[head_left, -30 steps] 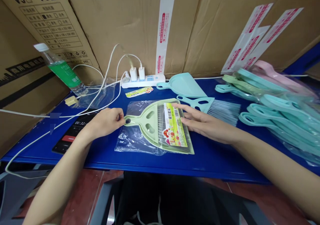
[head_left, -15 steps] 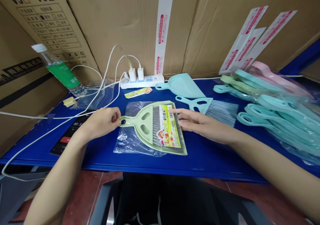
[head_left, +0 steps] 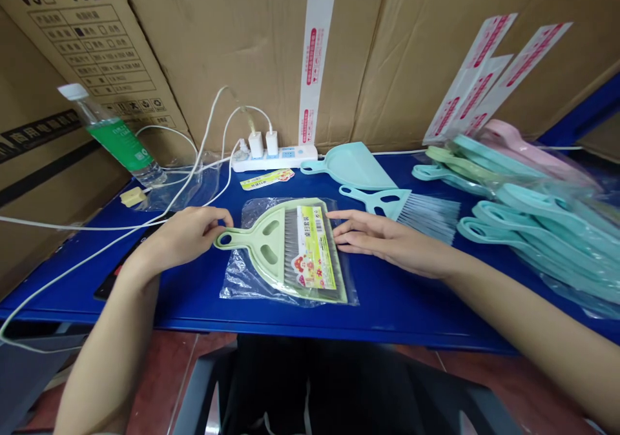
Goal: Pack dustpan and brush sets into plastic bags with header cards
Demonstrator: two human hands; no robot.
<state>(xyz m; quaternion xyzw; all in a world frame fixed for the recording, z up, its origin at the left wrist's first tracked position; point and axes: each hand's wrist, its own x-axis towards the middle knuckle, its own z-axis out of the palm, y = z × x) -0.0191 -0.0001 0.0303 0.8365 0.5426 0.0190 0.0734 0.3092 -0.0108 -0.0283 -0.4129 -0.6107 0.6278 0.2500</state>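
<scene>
A green dustpan [head_left: 266, 263] with a grey-bristled brush nested in it lies flat on a clear plastic bag [head_left: 242, 283], handle to the left. A printed card [head_left: 317, 248] rests over the bristles. My left hand [head_left: 191, 232] pinches the end of the green handle between thumb and fingers. On the other side, my right hand [head_left: 382, 238] has its fingers stretched out beside the pan's wide edge, touching the plastic or very close to it, and holds nothing. Behind them are a blue dustpan [head_left: 361, 166] and a blue brush [head_left: 402, 204].
Bagged dustpan sets [head_left: 547, 228] are heaped at the right. A power strip [head_left: 290, 157] with chargers, a loose card [head_left: 266, 179] and a bottle [head_left: 121, 144] stand along the back and left. White cables [head_left: 203, 148] cross the left side, near a partly covered phone [head_left: 116, 273].
The green dustpan set has moved left over the plastic bag, with my left hand at its handle. My right hand has shifted slightly left.
</scene>
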